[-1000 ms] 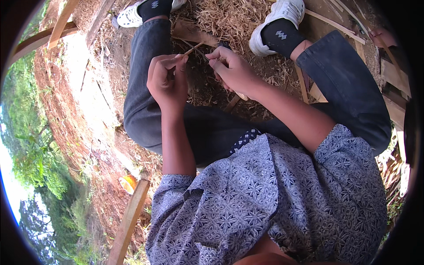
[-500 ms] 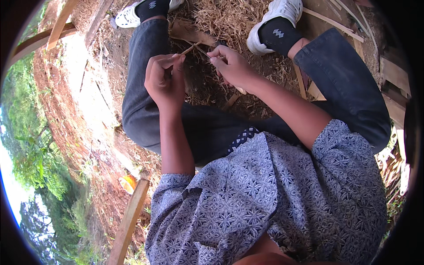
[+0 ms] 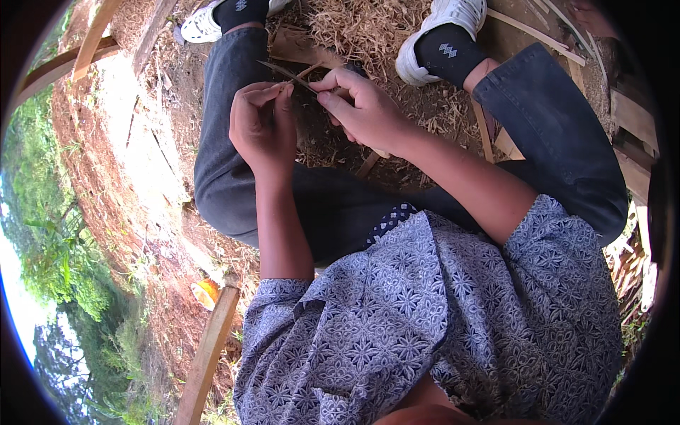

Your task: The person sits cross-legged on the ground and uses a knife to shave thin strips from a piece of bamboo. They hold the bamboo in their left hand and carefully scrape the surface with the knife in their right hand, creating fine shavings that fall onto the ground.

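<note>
Thin wooden stick (image 3: 309,69): it sits pinched between the thumb and fingers of the left hand (image 3: 263,124), its free end slanting out toward the side of the right hand (image 3: 363,110). The right hand is closed around a knife, whose narrow blade (image 3: 282,71) points leftward and crosses the stick just beyond the left fingertips; whether edge and wood touch cannot be told. A pale handle end (image 3: 381,152) shows below the right palm. Beyond both hands lie a flat board piece (image 3: 292,48) and a heap of curled shavings (image 3: 350,28); a white shoe (image 3: 440,39) rests beyond the right hand.
</note>
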Demonstrator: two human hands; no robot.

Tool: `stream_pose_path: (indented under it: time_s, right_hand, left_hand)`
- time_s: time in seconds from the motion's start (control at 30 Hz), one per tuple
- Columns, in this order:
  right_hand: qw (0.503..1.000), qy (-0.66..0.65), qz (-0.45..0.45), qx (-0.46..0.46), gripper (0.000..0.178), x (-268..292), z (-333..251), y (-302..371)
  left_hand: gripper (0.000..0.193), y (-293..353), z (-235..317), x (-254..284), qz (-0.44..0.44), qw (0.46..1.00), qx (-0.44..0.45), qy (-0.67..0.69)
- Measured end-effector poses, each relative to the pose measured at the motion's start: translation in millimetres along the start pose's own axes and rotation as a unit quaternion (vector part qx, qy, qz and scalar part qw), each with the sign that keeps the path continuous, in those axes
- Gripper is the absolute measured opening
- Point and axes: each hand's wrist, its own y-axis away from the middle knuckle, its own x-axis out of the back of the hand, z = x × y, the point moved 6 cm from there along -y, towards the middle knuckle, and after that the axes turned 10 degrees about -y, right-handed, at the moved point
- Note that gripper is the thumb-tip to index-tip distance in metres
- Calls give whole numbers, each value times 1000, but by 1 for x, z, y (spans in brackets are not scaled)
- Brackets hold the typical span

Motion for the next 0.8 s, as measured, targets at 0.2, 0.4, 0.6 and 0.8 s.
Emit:
stream_pose_path:
  time_s: [0.2, 0.4, 0.6, 0.8]
  right_hand:
    - [993, 16, 45, -111, 23, 20, 32, -2]
    - [995, -31, 34, -92, 23, 28, 41, -9]
    - [996, 3, 39, -75, 21, 24, 28, -7]
    - [979, 62, 83, -174, 20, 51, 73, -6]
  left_hand:
    - [15, -5, 1, 3, -3, 1000, -18, -8]
    - [14, -5, 7, 2, -21, 1000, 0, -3]
    - [14, -4, 17, -2, -56, 998, -24, -24]
    - [15, -9, 15, 2, -54, 998, -32, -24]
